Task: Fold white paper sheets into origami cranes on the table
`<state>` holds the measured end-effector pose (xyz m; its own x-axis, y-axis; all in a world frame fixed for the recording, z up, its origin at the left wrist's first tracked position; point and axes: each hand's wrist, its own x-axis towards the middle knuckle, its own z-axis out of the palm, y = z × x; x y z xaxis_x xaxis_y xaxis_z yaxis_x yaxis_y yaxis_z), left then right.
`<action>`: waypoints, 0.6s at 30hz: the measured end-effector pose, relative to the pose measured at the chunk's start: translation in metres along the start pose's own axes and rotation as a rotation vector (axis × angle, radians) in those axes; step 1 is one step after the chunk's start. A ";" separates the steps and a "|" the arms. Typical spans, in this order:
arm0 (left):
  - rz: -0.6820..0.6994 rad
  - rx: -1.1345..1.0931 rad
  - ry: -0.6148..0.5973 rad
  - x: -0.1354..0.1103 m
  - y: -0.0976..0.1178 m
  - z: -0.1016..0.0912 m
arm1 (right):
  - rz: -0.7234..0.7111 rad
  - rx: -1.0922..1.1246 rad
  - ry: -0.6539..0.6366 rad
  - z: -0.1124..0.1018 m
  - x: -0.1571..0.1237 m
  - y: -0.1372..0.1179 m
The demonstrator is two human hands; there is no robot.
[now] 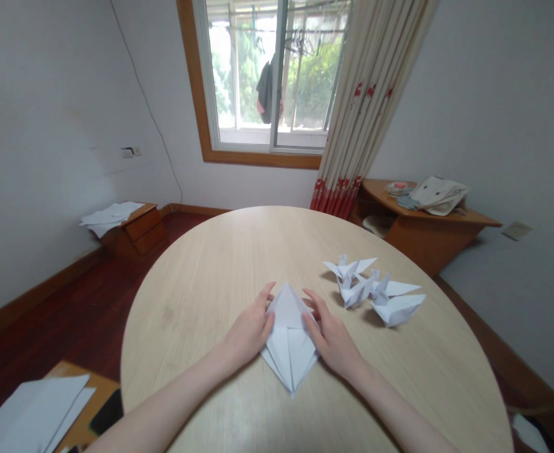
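A white sheet of paper folded into a kite-like diamond is on the round table in front of me, one point toward me and one away. My left hand grips its left edge, the thumb on top and the fingers curled at the side. On the opposite edge, my right hand pinches the paper the same way, thumb on the upper face. A crosswise fold edge and a centre crease show between the thumbs. To the right of my right hand stand folded white paper cranes with spread wings, close together.
The round wooden table fills the middle. Loose white sheets lie on a low wooden surface at lower left, beside a dark object. A small cabinet stands far left; a corner desk holds a cloth bag.
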<state>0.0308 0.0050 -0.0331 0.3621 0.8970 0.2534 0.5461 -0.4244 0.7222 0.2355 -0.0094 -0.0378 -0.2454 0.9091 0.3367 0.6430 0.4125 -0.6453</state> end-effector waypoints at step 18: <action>0.144 0.161 -0.031 -0.002 0.004 -0.001 | -0.191 -0.230 -0.028 -0.002 0.001 -0.001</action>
<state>0.0311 0.0018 -0.0302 0.4665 0.8228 0.3247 0.6001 -0.5641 0.5671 0.2362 -0.0088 -0.0349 -0.3955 0.8187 0.4162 0.7301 0.5552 -0.3983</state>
